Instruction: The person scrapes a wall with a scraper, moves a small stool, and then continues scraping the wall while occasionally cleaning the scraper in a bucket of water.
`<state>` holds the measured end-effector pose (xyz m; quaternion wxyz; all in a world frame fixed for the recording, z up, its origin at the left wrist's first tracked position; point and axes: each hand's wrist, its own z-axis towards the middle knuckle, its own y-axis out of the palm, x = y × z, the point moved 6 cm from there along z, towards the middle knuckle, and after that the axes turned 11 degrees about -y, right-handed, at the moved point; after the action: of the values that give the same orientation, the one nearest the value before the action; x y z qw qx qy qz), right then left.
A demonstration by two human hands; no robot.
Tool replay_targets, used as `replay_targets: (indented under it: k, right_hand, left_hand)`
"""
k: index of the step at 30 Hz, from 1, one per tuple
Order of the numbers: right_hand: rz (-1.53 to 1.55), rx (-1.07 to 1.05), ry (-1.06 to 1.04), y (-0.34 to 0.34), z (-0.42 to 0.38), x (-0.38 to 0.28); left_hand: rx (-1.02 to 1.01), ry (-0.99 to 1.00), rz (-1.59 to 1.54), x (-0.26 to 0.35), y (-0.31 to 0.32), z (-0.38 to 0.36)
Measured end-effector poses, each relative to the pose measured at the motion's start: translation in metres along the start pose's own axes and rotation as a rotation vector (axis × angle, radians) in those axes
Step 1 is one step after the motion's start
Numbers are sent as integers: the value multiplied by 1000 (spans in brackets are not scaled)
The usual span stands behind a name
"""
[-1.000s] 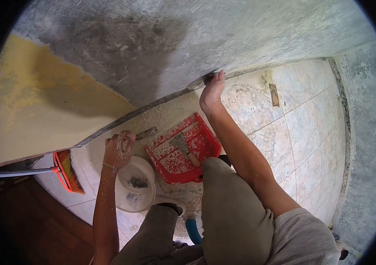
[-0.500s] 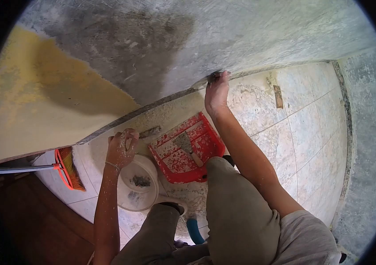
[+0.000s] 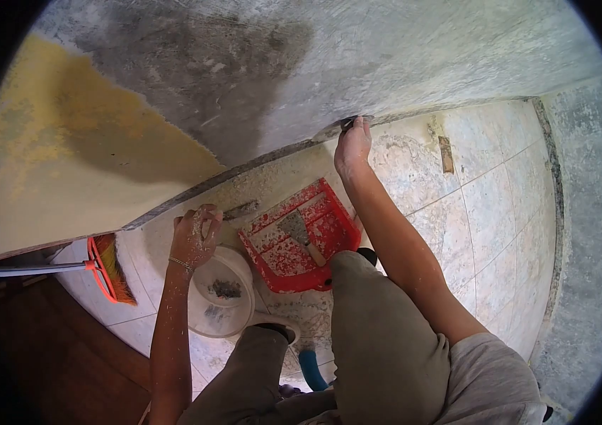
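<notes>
My right hand (image 3: 354,147) is closed around a dark, flat-edged tool (image 3: 356,122), pressed to the foot of the grey wall (image 3: 400,57). Its exact kind is mostly hidden by my fingers. My left hand (image 3: 197,234) has its fingers curled, and a narrow plaster-crusted scraper (image 3: 241,210) sticks out from it to the right, above the floor. Below that hand stands a white bucket (image 3: 233,322) with grey clumps inside. Between my hands lies a red dustpan (image 3: 279,280) spattered with plaster. A putty knife (image 3: 295,230) with a wooden handle rests in it.
A broom (image 3: 110,273) with orange bristles leans at the left, by a dark brown surface (image 3: 67,347). My knees are close below the dustpan. Pale floor tiles (image 3: 485,205) extend right to another grey wall (image 3: 594,177). A small brown strip (image 3: 446,154) lies on them.
My right hand has slid slightly to the right along the wall's foot with the dark tool. My left hand and the scraper have hardly moved.
</notes>
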<state>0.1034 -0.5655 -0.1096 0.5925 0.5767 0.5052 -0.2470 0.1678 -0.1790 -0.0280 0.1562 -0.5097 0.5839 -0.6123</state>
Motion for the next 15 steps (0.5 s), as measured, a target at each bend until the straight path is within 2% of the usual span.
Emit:
replay_targets:
  k: [3,5,6,8,12,13,14,15]
  right_hand:
    - [-1,-14,-39,-4,3,9]
    - [-273,114,-133,-9,-4,20]
    - [-270,120,-139,-7,-7,30]
    - [-382,86,-340,-1,-14,30]
    - [-501,54,-336,-16,9,0]
    - [-600,27,-422,-18,5,1]
    - [-596,38,-430,-20,-5,21]
    - [-561,30,-556,-15,-20,42]
  left_hand:
    - [5,10,3,-1,1,1]
    - [8,9,-11,0,0,0]
    - [11,6,-25,0,0,1]
    - [20,9,-55,0,1,0]
    - [-13,-35,-64,1,0,2]
    - [-18,-23,-60,2,1,1]
    - [-16,-18,-77,0,1,1]
    - [-13,-15,-95,0,1,2]
